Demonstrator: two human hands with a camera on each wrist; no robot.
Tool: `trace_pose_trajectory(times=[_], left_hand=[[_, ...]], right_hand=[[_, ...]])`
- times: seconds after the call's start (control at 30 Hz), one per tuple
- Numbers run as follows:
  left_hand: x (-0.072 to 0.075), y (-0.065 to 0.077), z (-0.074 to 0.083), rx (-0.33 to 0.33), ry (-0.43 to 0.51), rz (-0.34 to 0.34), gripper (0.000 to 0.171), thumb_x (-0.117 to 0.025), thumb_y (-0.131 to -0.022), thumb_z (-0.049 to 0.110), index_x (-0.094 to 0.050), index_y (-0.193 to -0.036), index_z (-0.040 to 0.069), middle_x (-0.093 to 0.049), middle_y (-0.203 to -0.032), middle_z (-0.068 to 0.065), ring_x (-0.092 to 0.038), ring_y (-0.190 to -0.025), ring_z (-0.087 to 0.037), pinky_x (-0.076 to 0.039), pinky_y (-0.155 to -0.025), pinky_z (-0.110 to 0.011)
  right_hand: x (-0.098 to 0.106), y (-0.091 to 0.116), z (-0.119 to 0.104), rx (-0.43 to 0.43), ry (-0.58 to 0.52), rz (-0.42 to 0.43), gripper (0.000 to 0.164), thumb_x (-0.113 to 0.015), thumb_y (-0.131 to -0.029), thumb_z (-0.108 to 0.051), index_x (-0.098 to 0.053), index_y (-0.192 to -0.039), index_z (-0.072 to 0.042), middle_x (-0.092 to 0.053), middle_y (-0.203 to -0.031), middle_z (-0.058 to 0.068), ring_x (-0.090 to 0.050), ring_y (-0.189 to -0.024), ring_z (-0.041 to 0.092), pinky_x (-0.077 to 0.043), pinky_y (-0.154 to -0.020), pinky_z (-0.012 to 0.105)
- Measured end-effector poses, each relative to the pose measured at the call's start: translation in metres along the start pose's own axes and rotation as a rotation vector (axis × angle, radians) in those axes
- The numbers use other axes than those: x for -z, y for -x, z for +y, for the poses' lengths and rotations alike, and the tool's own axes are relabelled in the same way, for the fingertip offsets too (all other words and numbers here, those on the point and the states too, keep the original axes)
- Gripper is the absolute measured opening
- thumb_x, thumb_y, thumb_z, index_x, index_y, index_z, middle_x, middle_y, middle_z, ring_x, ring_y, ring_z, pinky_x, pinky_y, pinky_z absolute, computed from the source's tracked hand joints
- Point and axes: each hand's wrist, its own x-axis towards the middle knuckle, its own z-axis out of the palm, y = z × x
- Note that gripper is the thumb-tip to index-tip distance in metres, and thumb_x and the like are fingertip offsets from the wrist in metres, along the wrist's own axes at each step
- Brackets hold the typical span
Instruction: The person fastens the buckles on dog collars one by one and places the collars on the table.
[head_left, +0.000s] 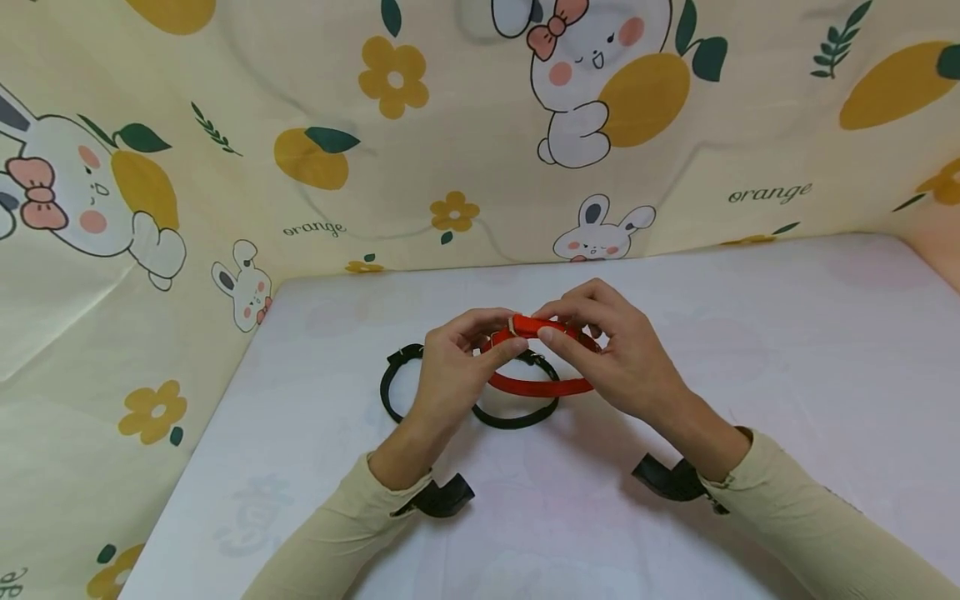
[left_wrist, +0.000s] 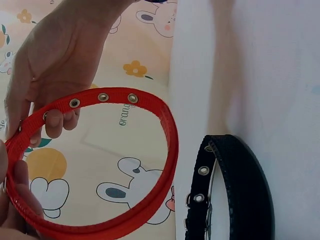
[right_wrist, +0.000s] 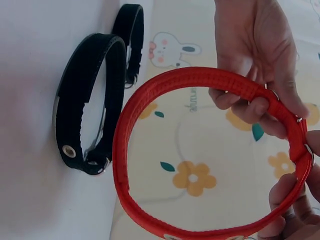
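Both hands hold a red collar [head_left: 540, 387] above the table, its strap formed into a loop with metal eyelets along one side. My left hand [head_left: 455, 358] pinches it by the buckle, thumb in front and fingers behind. On the other side of the buckle, my right hand [head_left: 618, 354] pinches the strap between thumb and fingers. In the right wrist view the metal buckle [right_wrist: 308, 155] sits between the two hands. Below and behind the hands, two black collars [head_left: 513, 422] stand on the table as closed loops, partly hidden by the left hand and the red collar.
The white-covered table [head_left: 787, 375] extends to both sides of the hands. A patterned cloth [head_left: 465, 142] with rabbits and oranges rises behind it and along the left. Black straps [head_left: 446, 497] hang at both wrists, below the sleeves.
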Motion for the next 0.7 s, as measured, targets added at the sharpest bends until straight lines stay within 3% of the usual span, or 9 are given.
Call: trace_pose_trajectory(times=[0.37, 0.5, 0.7], left_hand=[[-0.0005, -0.0014, -0.0015, -0.016, 0.018, 0.026, 0.030, -0.077, -0.086, 0.013, -0.074, -0.116, 0.011, -0.075, -0.108, -0.008, -0.061, -0.097, -0.019, -0.047, -0.085, -0.033], [0.0000, -0.0008, -0.0023, -0.043, 0.027, 0.012, 0.031, -0.076, -0.087, 0.012, -0.074, -0.118, 0.011, -0.075, -0.112, -0.008, -0.061, -0.098, -0.018, -0.048, -0.084, -0.034], [0.0001, -0.0009, -0.0043, -0.103, 0.025, -0.016, 0.031, -0.073, -0.089, 0.011, -0.073, -0.120, 0.012, -0.073, -0.108, -0.009, -0.057, -0.097, -0.016, -0.044, -0.075, -0.024]], right_hand=[[0.0021, -0.0010, 0.0014, 0.013, 0.049, 0.009, 0.016, -0.074, -0.090, -0.014, -0.076, -0.104, -0.019, -0.056, -0.099, -0.004, -0.051, -0.089, 0.008, -0.045, -0.067, 0.023], [0.0023, -0.0004, 0.0011, -0.006, 0.055, -0.003, 0.015, -0.074, -0.090, -0.016, -0.076, -0.105, -0.020, -0.056, -0.100, -0.003, -0.053, -0.092, 0.007, -0.047, -0.073, 0.021], [0.0020, 0.0007, 0.0006, -0.015, 0.047, -0.008, 0.016, -0.074, -0.090, -0.016, -0.077, -0.106, -0.020, -0.056, -0.099, -0.004, -0.054, -0.091, 0.007, -0.047, -0.074, 0.019]])
